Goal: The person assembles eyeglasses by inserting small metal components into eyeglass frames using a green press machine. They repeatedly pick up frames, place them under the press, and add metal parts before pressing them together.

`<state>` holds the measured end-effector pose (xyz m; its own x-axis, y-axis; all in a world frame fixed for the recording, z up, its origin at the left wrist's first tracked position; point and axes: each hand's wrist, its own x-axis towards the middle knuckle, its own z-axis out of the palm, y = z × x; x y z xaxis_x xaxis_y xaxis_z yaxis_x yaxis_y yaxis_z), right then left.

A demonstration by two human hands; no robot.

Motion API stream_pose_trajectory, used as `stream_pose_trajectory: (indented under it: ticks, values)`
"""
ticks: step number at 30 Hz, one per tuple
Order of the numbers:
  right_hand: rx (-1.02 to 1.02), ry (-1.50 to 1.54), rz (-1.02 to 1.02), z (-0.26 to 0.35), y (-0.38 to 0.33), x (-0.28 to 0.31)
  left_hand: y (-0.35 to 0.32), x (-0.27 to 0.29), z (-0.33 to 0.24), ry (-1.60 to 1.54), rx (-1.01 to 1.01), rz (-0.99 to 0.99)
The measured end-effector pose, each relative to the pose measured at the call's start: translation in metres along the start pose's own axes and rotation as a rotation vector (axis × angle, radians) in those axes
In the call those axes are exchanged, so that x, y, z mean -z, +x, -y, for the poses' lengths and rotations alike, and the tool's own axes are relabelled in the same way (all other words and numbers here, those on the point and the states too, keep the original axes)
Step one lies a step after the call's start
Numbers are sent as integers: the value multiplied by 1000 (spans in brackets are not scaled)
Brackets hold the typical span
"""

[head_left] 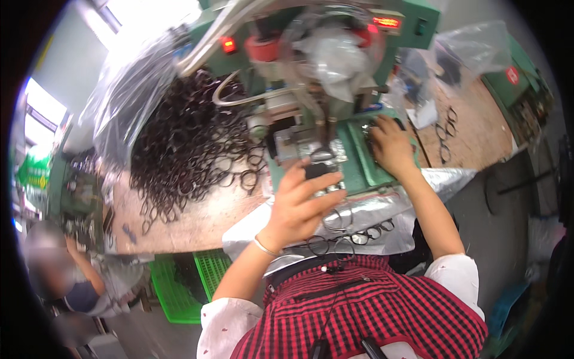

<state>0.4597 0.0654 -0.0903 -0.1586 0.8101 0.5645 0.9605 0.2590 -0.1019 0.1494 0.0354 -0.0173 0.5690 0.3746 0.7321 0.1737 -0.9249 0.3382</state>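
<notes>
My left hand (302,206) is at the front of a green bench machine (359,170), its fingers stretched and spread beside the metal fixture (290,146). A dark eyeglass frame (323,154) seems to sit in the fixture under the machine's head, close to my fingertips; blur hides whether I touch it. My right hand (391,146) lies on the right side of the machine's green base, fingers bent loosely over it, with nothing visible in them. Below my left hand, several eyeglass frames (360,238) rest on a silvery sheet (382,209) at the bench's near edge.
A big heap of dark eyeglass frames (191,143) covers the wooden bench (185,230) on the left, beside clear plastic sheeting (128,99). More frames (445,134) lie at right. A green crate (173,293) stands below the bench. Another person (78,269) sits at far left.
</notes>
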Motion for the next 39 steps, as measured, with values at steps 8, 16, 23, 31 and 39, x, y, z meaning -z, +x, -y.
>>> stream_pose_trajectory:
  ticks: [8,16,23,31,39]
  values:
    - [-655,522,-175,25,-20,25,-58,124,-21,451,561,-648]
    - [-520,596,-193,69,13,30,-87,94,84,703,613,146]
    - [-606,387,-238,34,-60,55,-139,65,122,546,716,-158]
    - [-554,719,-158,72,-37,97,-129,103,90,-927,1061,-760]
    - [-461,1054,-257,123,50,40,-96,46,64,-801,1095,-815]
